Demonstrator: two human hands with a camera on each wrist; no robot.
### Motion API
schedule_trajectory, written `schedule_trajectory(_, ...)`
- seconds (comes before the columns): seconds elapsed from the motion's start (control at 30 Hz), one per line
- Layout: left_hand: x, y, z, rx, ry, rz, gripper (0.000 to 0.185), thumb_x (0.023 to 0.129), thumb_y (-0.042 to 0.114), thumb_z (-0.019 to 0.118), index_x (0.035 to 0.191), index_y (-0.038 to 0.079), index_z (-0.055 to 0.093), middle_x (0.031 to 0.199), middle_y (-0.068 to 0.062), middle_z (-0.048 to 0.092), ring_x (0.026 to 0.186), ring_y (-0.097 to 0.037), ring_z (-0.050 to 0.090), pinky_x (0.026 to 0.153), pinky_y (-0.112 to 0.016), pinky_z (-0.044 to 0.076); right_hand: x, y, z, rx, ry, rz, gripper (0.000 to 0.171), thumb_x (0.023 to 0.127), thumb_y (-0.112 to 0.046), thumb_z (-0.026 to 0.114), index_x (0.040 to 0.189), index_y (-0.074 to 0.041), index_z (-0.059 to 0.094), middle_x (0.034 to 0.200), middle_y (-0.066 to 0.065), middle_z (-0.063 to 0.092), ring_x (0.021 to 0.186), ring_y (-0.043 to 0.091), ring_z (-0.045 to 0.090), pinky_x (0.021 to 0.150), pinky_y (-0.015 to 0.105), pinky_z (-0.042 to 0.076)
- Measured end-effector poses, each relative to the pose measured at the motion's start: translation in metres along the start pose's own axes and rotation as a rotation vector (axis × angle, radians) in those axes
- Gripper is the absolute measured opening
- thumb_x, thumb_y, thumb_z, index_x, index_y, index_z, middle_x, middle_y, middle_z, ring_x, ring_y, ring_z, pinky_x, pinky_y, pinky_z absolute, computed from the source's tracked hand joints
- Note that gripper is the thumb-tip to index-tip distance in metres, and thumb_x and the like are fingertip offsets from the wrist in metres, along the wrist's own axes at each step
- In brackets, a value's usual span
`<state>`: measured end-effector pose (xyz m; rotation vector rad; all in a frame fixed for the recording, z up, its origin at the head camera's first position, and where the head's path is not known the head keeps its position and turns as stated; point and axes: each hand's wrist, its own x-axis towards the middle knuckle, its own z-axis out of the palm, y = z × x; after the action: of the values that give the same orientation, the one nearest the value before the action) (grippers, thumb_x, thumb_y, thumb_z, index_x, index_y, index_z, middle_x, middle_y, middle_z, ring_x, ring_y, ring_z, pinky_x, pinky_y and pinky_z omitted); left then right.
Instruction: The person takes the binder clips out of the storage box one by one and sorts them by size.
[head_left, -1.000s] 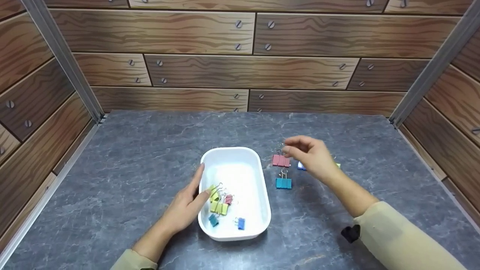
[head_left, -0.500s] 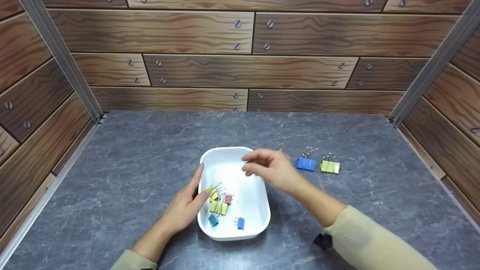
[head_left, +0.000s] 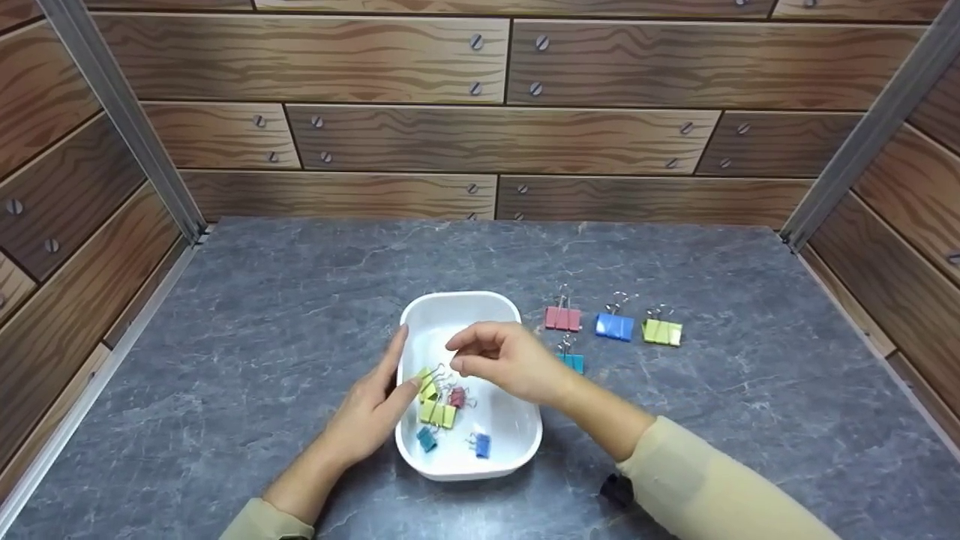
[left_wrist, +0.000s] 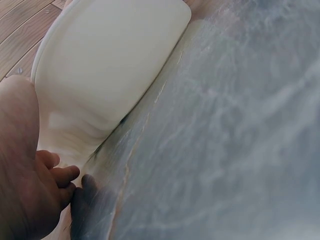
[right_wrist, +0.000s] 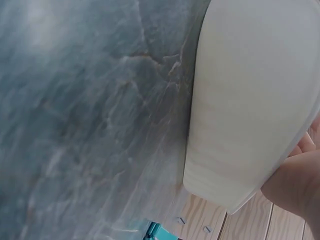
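Observation:
A white plastic tub [head_left: 531,442] stands on the table. My left hand [head_left: 367,409] grips its left rim, with the thumb over the inside and the other fingers along the outer wall. Inside lie two yellow-green binder clips [head_left: 437,414], a small red binder clip [head_left: 457,397], a small teal binder clip [head_left: 427,439] and a small blue binder clip [head_left: 482,445]. Above the tub hovers my right hand [head_left: 517,364], its fingers loosely bent and the thumb apart from the forefinger. Nothing shows between them. In the right wrist view the tub's outer wall [right_wrist: 250,100] hides the contents.
Right of the tub, larger binder clips lie on the grey marbled table [head_left: 300,300]: red [head_left: 562,318], blue [head_left: 614,327], yellow-green [head_left: 662,332] and, partly behind my right hand, teal [head_left: 573,364]. Wood-patterned walls [head_left: 420,139] enclose the back and sides.
My right hand has moved left and toward me, from beside the red clip on the table to over the tub. The left hand has stayed on the rim.

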<state>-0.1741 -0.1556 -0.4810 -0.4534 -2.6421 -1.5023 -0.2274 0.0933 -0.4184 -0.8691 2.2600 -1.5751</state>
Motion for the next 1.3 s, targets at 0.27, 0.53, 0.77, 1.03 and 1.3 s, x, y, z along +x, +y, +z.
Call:
schedule_trajectory(0.27,-0.001,0.001,0.0,-0.002,0.01,0.016,0.073,0.11,0.032,0.056,0.172,0.024,0.019,0.167,-0.016,0.037,0.15,-0.034,0.041,0.121,-0.056,0.034,0.001,-0.002,0.001,-0.17,-0.079,0.01,0.021,0.098,-0.009,0.076,0.118,0.0,0.076,0.1,0.0,0.078,0.095,0.012,0.072,0.085,0.028,0.058)
schedule_trajectory(0.53,-0.002,0.001,0.002,-0.001,-0.004,-0.003,0.073,0.11,0.034,0.056,0.172,0.025,0.019,0.168,-0.017,0.036,0.151,-0.035,0.039,0.121,-0.055,0.033,0.001,0.0,0.002,-0.229,-0.097,0.002,0.019,0.096,-0.005,0.076,0.114,-0.002,0.077,0.097,-0.002,0.078,0.092,0.01,0.071,0.084,0.028,0.057)
schedule_trajectory(0.77,-0.001,0.0,-0.001,-0.006,-0.006,-0.011,0.074,0.11,0.031,0.057,0.172,0.028,0.018,0.169,-0.012,0.033,0.152,-0.031,0.038,0.123,-0.051,0.032,0.003,0.002,0.007,-0.322,-0.13,-0.025,0.018,0.096,-0.007,0.076,0.114,-0.004,0.079,0.097,-0.002,0.079,0.09,0.008,0.072,0.083,0.027,0.058)
schedule_trajectory(1.03,-0.001,-0.001,-0.001,0.0,-0.007,0.014,0.073,0.11,0.03,0.056,0.172,0.024,0.018,0.168,-0.015,0.036,0.15,-0.031,0.04,0.121,-0.053,0.034,0.004,0.001,0.01,-0.377,-0.143,-0.023,0.015,0.094,-0.006,0.077,0.108,-0.007,0.081,0.091,-0.005,0.079,0.08,0.002,0.068,0.077,0.025,0.054)
schedule_trajectory(1.3,-0.001,-0.001,0.0,0.014,0.009,0.031,0.072,0.11,0.031,0.055,0.172,0.023,0.02,0.167,-0.017,0.038,0.149,-0.033,0.042,0.12,-0.056,0.035,0.003,-0.001,0.01,-0.387,-0.173,-0.022,0.013,0.095,-0.005,0.076,0.105,-0.007,0.082,0.087,-0.007,0.078,0.076,-0.001,0.065,0.074,0.023,0.053)
